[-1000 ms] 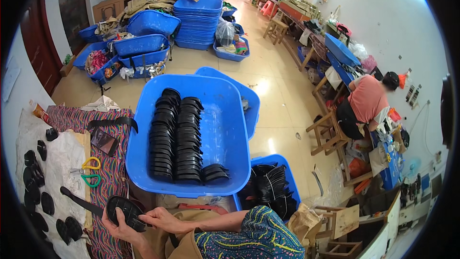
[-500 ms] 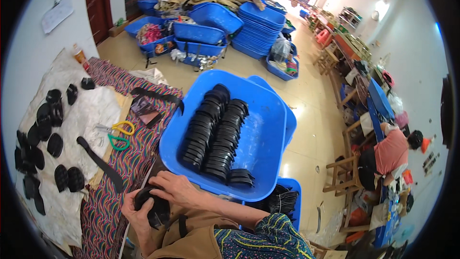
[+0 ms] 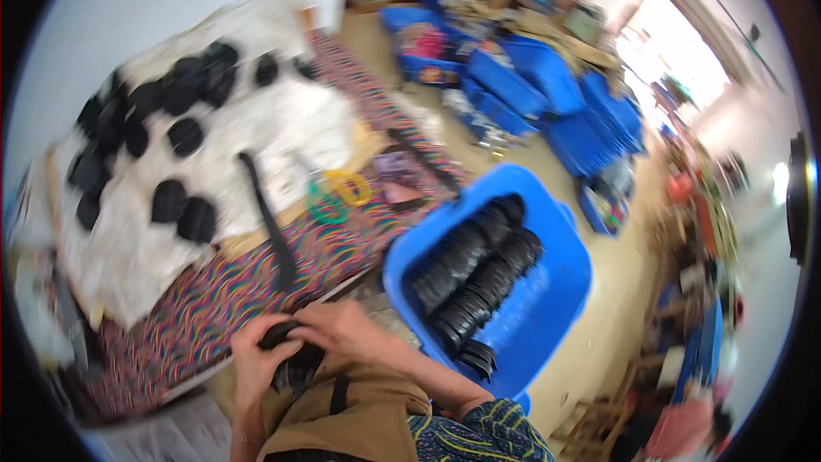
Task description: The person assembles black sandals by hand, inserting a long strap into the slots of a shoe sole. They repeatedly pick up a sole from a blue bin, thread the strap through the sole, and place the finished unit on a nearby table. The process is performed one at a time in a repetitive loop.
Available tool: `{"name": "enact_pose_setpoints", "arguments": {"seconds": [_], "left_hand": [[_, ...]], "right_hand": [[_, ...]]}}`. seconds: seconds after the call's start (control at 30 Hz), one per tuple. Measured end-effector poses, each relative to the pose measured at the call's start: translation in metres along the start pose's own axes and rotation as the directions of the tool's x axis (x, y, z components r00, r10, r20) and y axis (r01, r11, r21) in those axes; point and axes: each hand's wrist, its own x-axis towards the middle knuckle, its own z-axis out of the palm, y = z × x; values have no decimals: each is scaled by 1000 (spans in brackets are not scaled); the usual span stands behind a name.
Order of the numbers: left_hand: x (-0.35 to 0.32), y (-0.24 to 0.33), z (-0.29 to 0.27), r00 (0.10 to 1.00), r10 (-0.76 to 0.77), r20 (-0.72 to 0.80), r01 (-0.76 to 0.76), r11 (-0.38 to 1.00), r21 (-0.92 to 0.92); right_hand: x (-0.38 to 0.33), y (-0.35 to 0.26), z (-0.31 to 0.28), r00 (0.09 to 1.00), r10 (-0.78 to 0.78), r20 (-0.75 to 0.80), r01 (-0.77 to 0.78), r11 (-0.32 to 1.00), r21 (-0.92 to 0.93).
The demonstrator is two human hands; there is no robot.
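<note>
The step in hand looks like working a black piece [image 3: 301,365] between two hands: the left hand [image 3: 259,352] grips its side, the right hand [image 3: 344,329] closes on its top, over the apron [image 3: 376,411], near the tub [image 3: 554,295]. The next move seems to call for a steady hold

bright light from doorway [image 3: 680,56], blown out upper right; motion blur smears stacked tubs [image 3: 593,130]; edges bend, corners black.
</note>
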Motion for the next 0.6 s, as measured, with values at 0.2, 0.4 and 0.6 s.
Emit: {"name": "enact_pose_setpoints", "arguments": {"seconds": [0.2, 0.4, 0.6], "left_hand": [[10, 9, -56, 949, -49, 310, 192, 873, -449], [-6, -19, -85, 978, -145, 147, 205, 773, -601], [5, -10, -85, 978, 168, -123, -146, 975, 169]], "right_hand": [[38, 2, 28, 991, 126, -34, -116, 970, 214], [54, -6, 43, 941, 337, 9, -333, 924, 187], [70, 11, 57, 987, 140, -75, -141, 990, -1]]}}
